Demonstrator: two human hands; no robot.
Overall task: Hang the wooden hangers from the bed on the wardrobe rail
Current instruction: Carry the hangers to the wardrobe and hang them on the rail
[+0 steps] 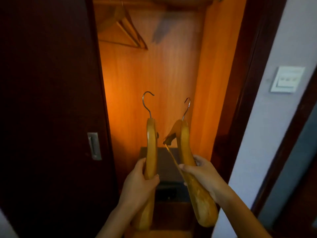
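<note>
My left hand (139, 182) grips a wooden hanger (151, 143) by one arm, its metal hook pointing up. My right hand (199, 174) holds a second wooden hanger (185, 143) the same way, hook up, just to the right of the first. Both hangers are in front of the open wardrobe, well below the rail (171, 0) at the top edge of the view. On that rail, at the upper left, hang several wooden hangers (130, 30), blurred.
A dark sliding wardrobe door (48, 100) with a metal recessed handle (94, 146) covers the left side. A dark box (166, 165) sits low inside the wardrobe behind my hands. The dark door frame (240, 100) and a wall switch (287, 79) are on the right.
</note>
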